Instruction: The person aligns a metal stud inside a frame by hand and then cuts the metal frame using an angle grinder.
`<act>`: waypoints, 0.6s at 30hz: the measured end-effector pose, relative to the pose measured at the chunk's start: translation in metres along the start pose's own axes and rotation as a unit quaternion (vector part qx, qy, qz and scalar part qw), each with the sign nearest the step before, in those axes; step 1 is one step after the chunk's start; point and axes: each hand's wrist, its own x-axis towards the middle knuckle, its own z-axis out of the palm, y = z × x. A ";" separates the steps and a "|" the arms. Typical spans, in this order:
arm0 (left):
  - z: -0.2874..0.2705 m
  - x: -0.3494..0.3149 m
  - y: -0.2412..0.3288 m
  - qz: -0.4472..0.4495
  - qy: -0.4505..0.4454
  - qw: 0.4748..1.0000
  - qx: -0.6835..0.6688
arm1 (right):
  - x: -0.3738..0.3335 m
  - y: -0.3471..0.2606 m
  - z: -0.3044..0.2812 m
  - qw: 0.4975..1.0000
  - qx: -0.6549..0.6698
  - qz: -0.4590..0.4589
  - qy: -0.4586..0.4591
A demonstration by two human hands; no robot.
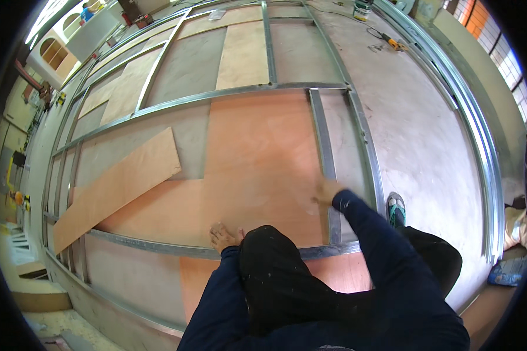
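Note:
A large reddish plywood sheet (257,146) lies flat inside a metal stud frame on the floor. Near its lower edge, my left hand (223,236) rests on the wood with fingers spread, just beyond the near metal rail (158,244). Over the sheet's right side, beside an upright stud (324,137), my right hand (328,191) is smeared by motion. Its fingers are too blurred to read, and nothing shows in it. A loose plywood strip (123,184) lies at a slant on the left, overlapping another plywood piece (164,216).
More frame bays with plywood pieces (243,55) stretch away ahead. An orange power tool (392,42) and a bucket (362,10) stand on the floor at far right. Long metal channels (477,134) run along the right. Another person (86,13) is at far left.

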 end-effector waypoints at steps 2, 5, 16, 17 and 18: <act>0.000 0.000 -0.005 -0.003 -0.006 1.000 -0.001 | -0.029 -0.070 -0.129 0.980 0.160 -0.036 0.115; 0.004 0.000 0.002 0.005 0.000 1.000 -0.011 | -0.063 -0.103 -0.224 0.900 0.267 -0.217 0.266; 0.014 0.004 0.000 0.002 -0.024 1.000 0.008 | -0.254 -0.063 -0.213 0.962 -0.093 -0.213 -0.141; 0.014 0.004 -0.011 -0.005 -0.018 1.000 0.006 | -0.263 -0.054 -0.196 0.950 -0.081 -0.191 -0.233; 0.017 0.005 -0.006 0.001 -0.018 1.000 0.002 | -0.274 -0.042 -0.177 0.951 -0.076 -0.186 -0.233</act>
